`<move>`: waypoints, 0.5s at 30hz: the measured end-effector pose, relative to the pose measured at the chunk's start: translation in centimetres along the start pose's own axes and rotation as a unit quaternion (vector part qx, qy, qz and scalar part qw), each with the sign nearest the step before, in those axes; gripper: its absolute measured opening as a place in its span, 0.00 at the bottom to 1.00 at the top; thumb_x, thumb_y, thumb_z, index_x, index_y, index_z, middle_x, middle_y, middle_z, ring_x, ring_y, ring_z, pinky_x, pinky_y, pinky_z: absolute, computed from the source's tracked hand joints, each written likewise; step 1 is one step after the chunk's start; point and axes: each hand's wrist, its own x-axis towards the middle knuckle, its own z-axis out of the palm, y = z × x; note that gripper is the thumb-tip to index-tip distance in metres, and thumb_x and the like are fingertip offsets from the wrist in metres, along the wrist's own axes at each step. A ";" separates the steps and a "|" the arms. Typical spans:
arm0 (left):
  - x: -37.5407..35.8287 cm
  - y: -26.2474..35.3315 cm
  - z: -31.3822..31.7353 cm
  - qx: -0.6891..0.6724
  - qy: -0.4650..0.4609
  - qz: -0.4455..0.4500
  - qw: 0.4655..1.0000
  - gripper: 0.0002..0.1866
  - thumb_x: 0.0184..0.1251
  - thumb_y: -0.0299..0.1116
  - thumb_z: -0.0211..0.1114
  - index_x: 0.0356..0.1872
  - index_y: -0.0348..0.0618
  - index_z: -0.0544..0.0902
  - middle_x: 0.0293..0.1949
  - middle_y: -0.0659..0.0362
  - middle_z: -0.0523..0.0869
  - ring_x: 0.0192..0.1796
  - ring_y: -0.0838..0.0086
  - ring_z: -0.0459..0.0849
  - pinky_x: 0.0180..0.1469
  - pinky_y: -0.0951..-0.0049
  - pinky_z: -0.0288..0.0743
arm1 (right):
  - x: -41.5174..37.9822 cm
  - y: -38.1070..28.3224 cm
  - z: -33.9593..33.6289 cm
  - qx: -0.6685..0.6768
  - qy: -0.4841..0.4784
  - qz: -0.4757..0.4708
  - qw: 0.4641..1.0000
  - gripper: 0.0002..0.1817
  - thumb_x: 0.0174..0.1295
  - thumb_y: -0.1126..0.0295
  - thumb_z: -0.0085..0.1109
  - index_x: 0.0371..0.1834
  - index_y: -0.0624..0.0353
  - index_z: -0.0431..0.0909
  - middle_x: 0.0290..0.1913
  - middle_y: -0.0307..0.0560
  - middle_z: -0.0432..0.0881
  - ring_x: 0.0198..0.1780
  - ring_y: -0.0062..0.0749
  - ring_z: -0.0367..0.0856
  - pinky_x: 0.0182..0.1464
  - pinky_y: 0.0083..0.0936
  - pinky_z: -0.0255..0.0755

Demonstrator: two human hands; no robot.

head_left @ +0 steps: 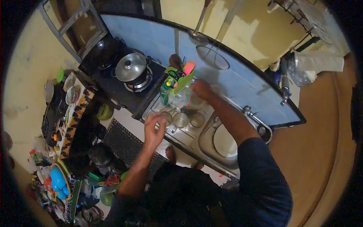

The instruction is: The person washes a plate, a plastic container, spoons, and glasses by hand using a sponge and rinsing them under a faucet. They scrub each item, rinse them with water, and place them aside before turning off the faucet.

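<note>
My right hand (202, 90) reaches to the back of the steel drainboard, beside the green caddy (184, 82) of utensils; its fingertips are partly hidden and I cannot make out what they hold. Over the drainboard's left front edge is my left hand (154, 126), its fingers bent near a glass (166, 118). Two more glass mugs, one in the middle (180, 120) and one to the right (197, 119), stand in a row with it. A green bottle (164, 94) stands in front of the caddy.
At the right of the drainboard is the sink basin (208, 145) with a large white round item (226, 140) in it. A lidded pot (131, 68) sits on the stove at the left. Strainers hang on the wall, and a dish-laden shelf (77, 113) stands at the left.
</note>
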 end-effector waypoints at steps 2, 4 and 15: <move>4.3 1.6 2.2 -0.069 -0.031 -0.005 0.997 0.08 0.60 0.31 0.62 0.34 0.36 0.81 0.39 0.52 0.81 0.39 0.63 0.80 0.45 0.67 0.72 | -0.3 -0.2 -1.2 0.007 0.034 -0.015 0.999 0.09 0.51 0.68 0.53 0.33 0.54 0.79 0.36 0.54 0.76 0.42 0.47 0.75 0.42 0.39 0.70; 7.8 2.1 5.4 -0.142 -0.100 -0.122 0.977 0.10 0.61 0.32 0.61 0.38 0.36 0.80 0.39 0.54 0.81 0.35 0.66 0.81 0.38 0.70 0.75 | -0.7 -0.6 -2.3 0.014 0.067 -0.028 0.997 0.10 0.50 0.68 0.53 0.35 0.54 0.80 0.37 0.54 0.76 0.42 0.47 0.75 0.42 0.38 0.70; 8.3 3.0 12.2 -0.310 -0.266 -0.423 0.809 0.11 0.69 0.35 0.49 0.48 0.44 0.69 0.26 0.57 0.78 0.18 0.76 0.71 0.16 0.75 0.66 | -3.4 -2.8 -6.7 0.122 0.203 -0.011 0.971 0.16 0.48 0.72 0.59 0.44 0.55 0.78 0.41 0.52 0.76 0.47 0.47 0.75 0.48 0.37 0.71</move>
